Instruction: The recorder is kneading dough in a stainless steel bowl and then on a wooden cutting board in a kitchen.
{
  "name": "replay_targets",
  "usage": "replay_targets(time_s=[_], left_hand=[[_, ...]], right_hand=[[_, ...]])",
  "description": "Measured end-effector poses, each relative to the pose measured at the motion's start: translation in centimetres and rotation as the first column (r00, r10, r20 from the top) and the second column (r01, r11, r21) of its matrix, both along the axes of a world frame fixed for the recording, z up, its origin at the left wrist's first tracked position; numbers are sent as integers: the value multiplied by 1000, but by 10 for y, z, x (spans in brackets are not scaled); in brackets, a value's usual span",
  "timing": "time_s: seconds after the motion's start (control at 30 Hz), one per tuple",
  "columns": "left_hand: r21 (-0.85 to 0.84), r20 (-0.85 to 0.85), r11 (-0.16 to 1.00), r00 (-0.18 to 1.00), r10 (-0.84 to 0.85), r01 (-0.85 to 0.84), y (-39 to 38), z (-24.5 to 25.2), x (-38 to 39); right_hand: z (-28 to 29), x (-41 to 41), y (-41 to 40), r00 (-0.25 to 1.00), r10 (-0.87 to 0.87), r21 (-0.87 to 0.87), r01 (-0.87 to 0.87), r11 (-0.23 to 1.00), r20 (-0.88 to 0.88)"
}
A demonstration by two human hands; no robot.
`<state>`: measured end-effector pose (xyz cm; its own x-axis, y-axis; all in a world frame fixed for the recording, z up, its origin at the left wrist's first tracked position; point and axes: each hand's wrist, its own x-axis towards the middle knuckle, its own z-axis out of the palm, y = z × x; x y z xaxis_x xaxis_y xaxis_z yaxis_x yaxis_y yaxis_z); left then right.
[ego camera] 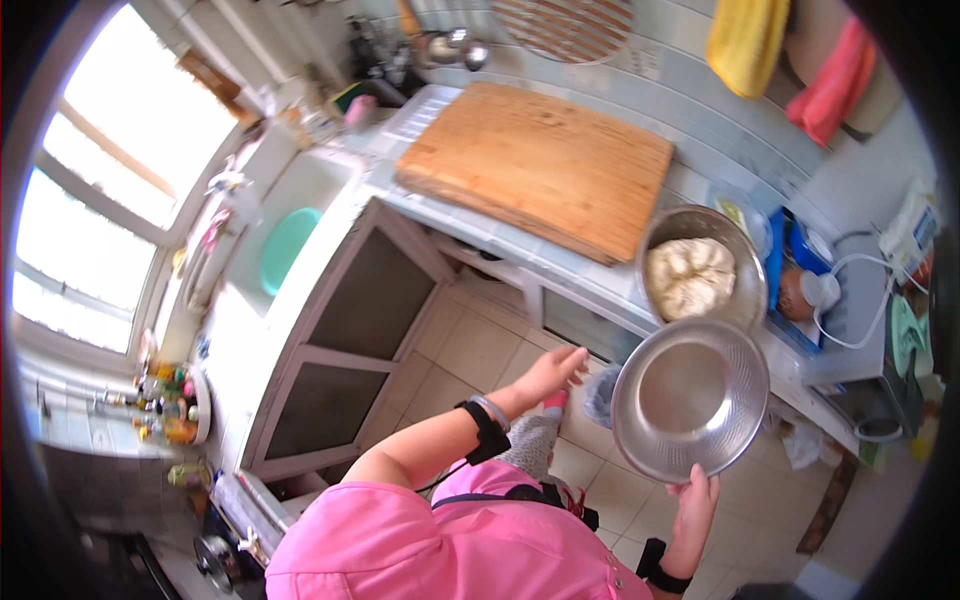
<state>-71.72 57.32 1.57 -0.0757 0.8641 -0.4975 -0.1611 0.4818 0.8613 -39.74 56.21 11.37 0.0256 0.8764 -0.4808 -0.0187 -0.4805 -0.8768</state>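
My right hand [696, 493] grips the near rim of a shiny metal basin [682, 386] with a dotted, sloping wall. The inside of this basin faces up and holds nothing. Its far edge overlaps the near edge of a deeper stainless steel bowl [752, 277] on the counter; whether they touch I cannot tell. A large lump of pale dough [691, 277] lies in that bowl. My left hand [555, 373] hangs in the air left of the basin, empty, with its fingers loosely bent. Left of the dough bowl, a thick wooden cutting board [536, 169] lies on the tiled counter.
A sink [326, 176] with a green basin [291, 250] stands to the left, above frosted-panel cabinet doors [373, 289]. On the right are a blue tray [787, 330], a white cord [844, 343] and a microwave-like appliance [859, 390]. A plastic bag [600, 397] hangs low below the counter.
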Motion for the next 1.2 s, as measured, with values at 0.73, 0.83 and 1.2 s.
replay_targets(time_s=[0.73, 0.83, 1.2], left_hand=[[30, -90, 513, 509, 856, -858, -293, 33, -212], [64, -148, 207, 196, 969, -976, -363, 15, -276], [104, -113, -682, -690, 715, -724, -554, -47, -422]], right_hand=[[-40, -330, -45, 423, 904, 133, -901, 413, 56], [-52, -371, -47, 380, 922, 118, -921, 371, 66], [-109, -421, 1, 607, 770, -21, -782, 622, 194]])
